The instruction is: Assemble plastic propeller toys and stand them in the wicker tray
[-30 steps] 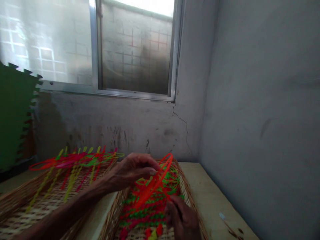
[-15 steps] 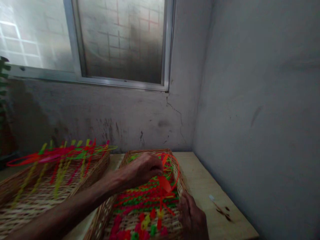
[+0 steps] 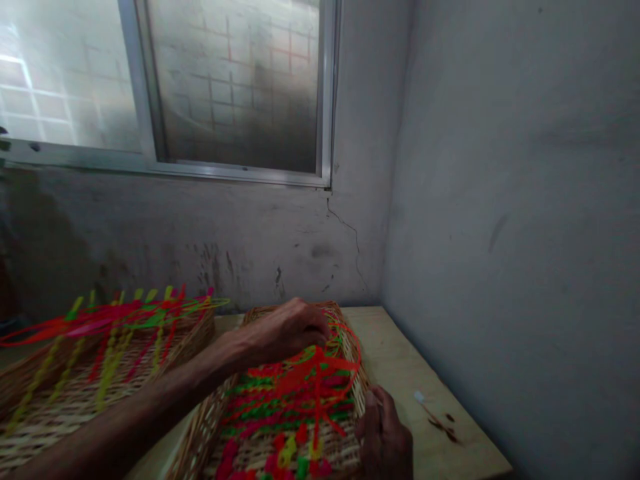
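My left hand (image 3: 299, 327) reaches across from the lower left, its fingers pinched on a bright orange-red plastic strand piece (image 3: 319, 373). Several thin ends fan out and hang from it. Underneath lies a long wicker basket (image 3: 205, 427) lined with rows of knobbly plastic strands (image 3: 270, 407) in green, pink and red. Thick bead-like ends (image 3: 287, 452) in yellow, pink and green show at the near end. My right hand (image 3: 385, 437) is closed round the basket's right rim, thumb on top; its lower fingers are hidden.
To the left, a second wicker basket (image 3: 65, 417) holds yellow, red and pink strands, with loops lying across its far edge. On the wooden table (image 3: 400, 363) at right are a small white-tipped stick (image 3: 425, 405) and dark bits. Walls and a window (image 3: 240, 87) stand behind.
The orange-red piece, a broad blurred shape before, now spreads into several strands below my left hand. My right hand stays at the rim. The whole view has shifted slightly.
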Motion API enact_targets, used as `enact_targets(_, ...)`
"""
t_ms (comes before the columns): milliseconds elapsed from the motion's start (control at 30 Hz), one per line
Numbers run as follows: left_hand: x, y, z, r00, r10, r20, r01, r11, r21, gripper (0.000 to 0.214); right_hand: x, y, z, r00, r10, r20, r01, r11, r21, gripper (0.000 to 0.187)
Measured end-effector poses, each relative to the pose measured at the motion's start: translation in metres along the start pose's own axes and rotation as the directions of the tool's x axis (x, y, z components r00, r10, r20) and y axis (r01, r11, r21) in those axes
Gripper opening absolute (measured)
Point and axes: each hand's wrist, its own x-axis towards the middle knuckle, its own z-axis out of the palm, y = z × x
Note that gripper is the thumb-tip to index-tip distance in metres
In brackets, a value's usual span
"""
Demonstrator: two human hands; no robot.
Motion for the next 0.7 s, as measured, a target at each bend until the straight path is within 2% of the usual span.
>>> enact_targets(67, 0.0, -0.002, 0.001, 0.999, -0.037, -0.019, 0.036, 0.999, -0.021, 0.017, -0.001, -0.002, 0.0, 1.0, 0.004, -0.003, -0.004, 1.0, 0.003, 0.049)
enact_targets(200, 0.003, -0.004, 0.004, 0.997, -0.072, 0.011, 0.072, 0.997, -0.027, 0.016, -0.003, -0.006, -0.001, 1.0, 0.015, -0.007, -0.015, 1.0, 0.019, 0.047)
enact_targets(333, 0.008, -0.006, 0.007, 0.994, -0.093, -0.053, 0.09, 0.995, -0.047, 0.017, -0.003, -0.011, -0.002, 1.0, 0.001, -0.02, -0.001, 1.0, 0.022, 0.045)
enact_targets(567, 0.012, -0.005, 0.011, 0.995, -0.101, -0.014, 0.101, 0.994, -0.05, 0.014, -0.004, -0.011, -0.002, 0.998, 0.06, -0.036, -0.06, 0.998, 0.014, 0.046)
enact_targets(633, 0.013, -0.004, 0.011, 0.994, -0.108, 0.004, 0.108, 0.993, -0.045, 0.015, -0.004, -0.009, -0.001, 0.998, 0.042, -0.039, -0.042, 0.999, 0.016, 0.046)
enact_targets(700, 0.014, -0.003, 0.012, 0.992, -0.121, -0.023, 0.119, 0.991, -0.065, 0.016, -0.004, -0.008, -0.002, 0.999, 0.013, -0.041, -0.012, 1.0, 0.017, 0.045)
